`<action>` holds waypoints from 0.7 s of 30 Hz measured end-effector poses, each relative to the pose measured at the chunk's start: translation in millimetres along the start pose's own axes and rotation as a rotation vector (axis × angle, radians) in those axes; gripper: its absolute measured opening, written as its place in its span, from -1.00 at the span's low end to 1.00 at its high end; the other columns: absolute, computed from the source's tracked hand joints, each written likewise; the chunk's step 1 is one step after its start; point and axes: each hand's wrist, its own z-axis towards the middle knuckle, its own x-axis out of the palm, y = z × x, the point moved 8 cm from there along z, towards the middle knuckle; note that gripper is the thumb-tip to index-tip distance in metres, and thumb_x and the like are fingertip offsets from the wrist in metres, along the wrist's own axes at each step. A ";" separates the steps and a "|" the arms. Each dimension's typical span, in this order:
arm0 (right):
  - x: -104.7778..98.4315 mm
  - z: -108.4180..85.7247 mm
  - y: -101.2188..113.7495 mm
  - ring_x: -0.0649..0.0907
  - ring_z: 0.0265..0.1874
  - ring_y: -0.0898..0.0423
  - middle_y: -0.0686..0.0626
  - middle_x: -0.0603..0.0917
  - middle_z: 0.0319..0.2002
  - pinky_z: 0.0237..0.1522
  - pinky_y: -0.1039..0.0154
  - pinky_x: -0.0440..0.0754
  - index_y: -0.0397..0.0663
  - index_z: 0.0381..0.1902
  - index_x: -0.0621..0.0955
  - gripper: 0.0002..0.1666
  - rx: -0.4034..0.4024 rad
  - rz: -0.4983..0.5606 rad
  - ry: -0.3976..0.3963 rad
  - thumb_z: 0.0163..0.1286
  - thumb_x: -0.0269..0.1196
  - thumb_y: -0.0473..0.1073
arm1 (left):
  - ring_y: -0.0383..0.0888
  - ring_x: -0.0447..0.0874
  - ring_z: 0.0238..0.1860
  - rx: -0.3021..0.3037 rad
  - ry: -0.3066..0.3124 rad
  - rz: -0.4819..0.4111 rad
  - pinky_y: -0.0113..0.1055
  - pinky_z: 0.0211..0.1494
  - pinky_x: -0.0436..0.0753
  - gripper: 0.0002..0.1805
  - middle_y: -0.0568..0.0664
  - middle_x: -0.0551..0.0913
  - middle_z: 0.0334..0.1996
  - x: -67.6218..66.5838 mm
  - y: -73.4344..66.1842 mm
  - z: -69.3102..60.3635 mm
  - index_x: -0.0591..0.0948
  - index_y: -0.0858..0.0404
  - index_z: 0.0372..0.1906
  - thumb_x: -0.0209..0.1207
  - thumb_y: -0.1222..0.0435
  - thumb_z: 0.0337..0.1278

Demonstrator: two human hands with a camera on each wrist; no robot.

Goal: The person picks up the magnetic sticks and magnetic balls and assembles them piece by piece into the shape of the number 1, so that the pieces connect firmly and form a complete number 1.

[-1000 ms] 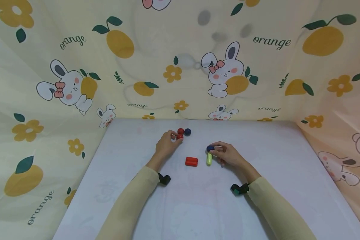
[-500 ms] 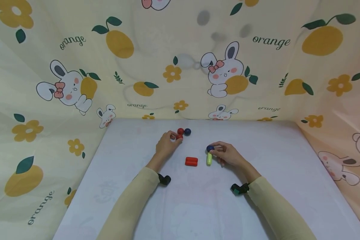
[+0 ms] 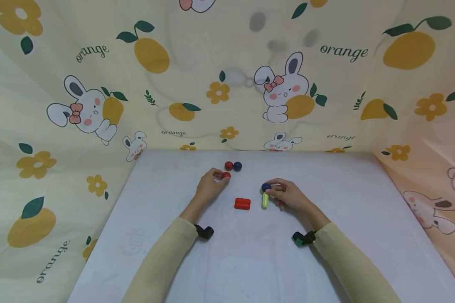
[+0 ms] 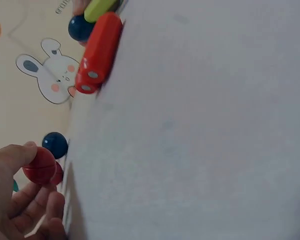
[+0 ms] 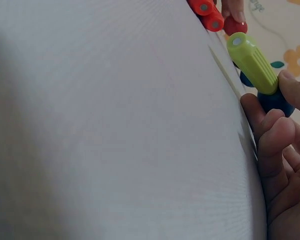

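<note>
Between the thumb and fingers of my left hand (image 3: 209,185) is a red ball (image 3: 226,175), a thin seam showing round it in the left wrist view. Just behind it, a second red ball (image 3: 228,166) and a blue ball (image 3: 237,166) sit side by side. My right hand (image 3: 289,195) pinches another blue ball (image 3: 266,187), which has a yellow-green ridged stick (image 5: 253,64) attached end-on and pointing toward me. Two red sticks (image 3: 242,203) lie together between the hands; pale discs show in their ends in the left wrist view.
Everything is on a white-covered table (image 3: 242,261). A patterned cloth (image 3: 197,84) with rabbits and oranges hangs at the back and sides. A dark wrist-camera mount (image 3: 303,238) sits at the right wrist, and a similar one (image 3: 204,232) at the left.
My left hand has drawn its red ball slightly toward me, apart from the other red ball, which stays beside the blue one. My right hand keeps its place with the blue ball and stick.
</note>
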 end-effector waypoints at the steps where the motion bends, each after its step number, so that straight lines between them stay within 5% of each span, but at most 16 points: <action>1: 0.1 0.1 -0.2 0.54 -0.59 0.05 -0.11 0.67 -0.36 -0.48 0.29 0.58 0.01 0.43 0.53 -0.41 -0.002 -0.003 0.001 0.57 0.37 0.06 | -0.03 0.61 0.03 0.001 -0.002 -0.008 -0.13 0.04 0.65 -0.58 -0.06 0.68 0.10 -1.3 -0.8 -2.7 0.61 0.02 0.19 0.35 -0.07 0.41; 9: -0.5 0.1 -2.4 0.54 -0.59 0.05 -0.19 0.68 -0.34 -0.49 0.28 0.57 0.00 0.43 0.53 -0.41 -0.001 -0.002 0.005 0.57 0.36 0.06 | -0.04 0.61 0.02 0.044 0.001 -0.031 -0.14 0.03 0.65 -0.61 -0.04 0.70 0.09 -10.2 -10.8 -25.5 0.62 0.04 0.16 0.38 -0.03 0.41; 21: -0.3 1.6 -2.9 0.54 -0.60 0.05 -0.21 0.71 -0.30 -0.50 0.27 0.58 -0.03 0.41 0.54 -0.41 0.005 0.005 0.011 0.57 0.37 0.06 | -0.05 0.62 -0.03 0.111 0.103 -0.055 -0.14 0.04 0.66 -0.60 -0.09 0.70 0.12 -9.2 -22.9 -51.2 0.63 -0.05 0.20 0.42 -0.02 0.38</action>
